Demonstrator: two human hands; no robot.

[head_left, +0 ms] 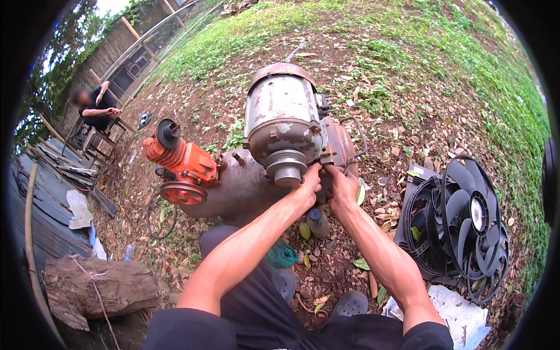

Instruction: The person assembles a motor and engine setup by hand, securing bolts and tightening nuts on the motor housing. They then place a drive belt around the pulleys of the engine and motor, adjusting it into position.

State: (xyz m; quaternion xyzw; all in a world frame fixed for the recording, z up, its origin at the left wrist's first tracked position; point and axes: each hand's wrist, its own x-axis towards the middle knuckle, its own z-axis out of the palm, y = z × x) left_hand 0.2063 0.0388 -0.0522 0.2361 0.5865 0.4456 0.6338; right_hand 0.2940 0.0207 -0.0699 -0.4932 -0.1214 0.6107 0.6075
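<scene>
A worn grey and brown electric motor [282, 111] sits on top of a rusty air tank [236, 189]. Its silver pulley [287, 169] faces me. My left hand [311, 182] reaches in just right of that pulley, fingers pinched at the lower edge of the motor's mount. Close beside it, my right hand [343, 185] has its thumb and fingers closed at the same bracket [328, 156]. Whatever small part lies between my fingertips is hidden. On the tank's left end stands an orange compressor pump [189, 166] with a flywheel and a black round filter.
Black radiator fans [461, 213] with a loose belt lie at the right. A bottle [318, 223] stands below my hands, near my grey clogs [352, 304]. A log [96, 289] and metal sheets [44, 210] lie left. Farther back, a person [99, 111] sits on a chair.
</scene>
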